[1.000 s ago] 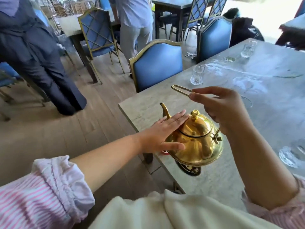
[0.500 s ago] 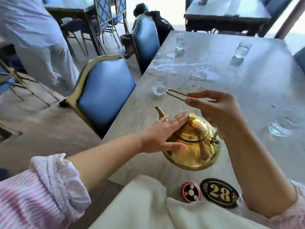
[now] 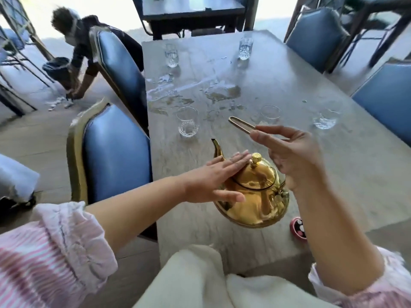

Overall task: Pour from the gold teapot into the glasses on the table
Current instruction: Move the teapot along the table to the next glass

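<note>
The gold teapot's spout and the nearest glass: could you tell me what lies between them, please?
In the head view, only bare marble table separates the gold teapot spout from the nearest glass.

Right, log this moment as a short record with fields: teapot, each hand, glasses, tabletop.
teapot: gold teapot, lifted and tilted, spout toward the near left glass
right hand: right hand grips the teapot's handle
left hand: left hand flat against the lid and body, fingers open
glasses: five on the table, near left one closest to the spout
pouring: none visible
tabletop: wet patches mid-table
</note>
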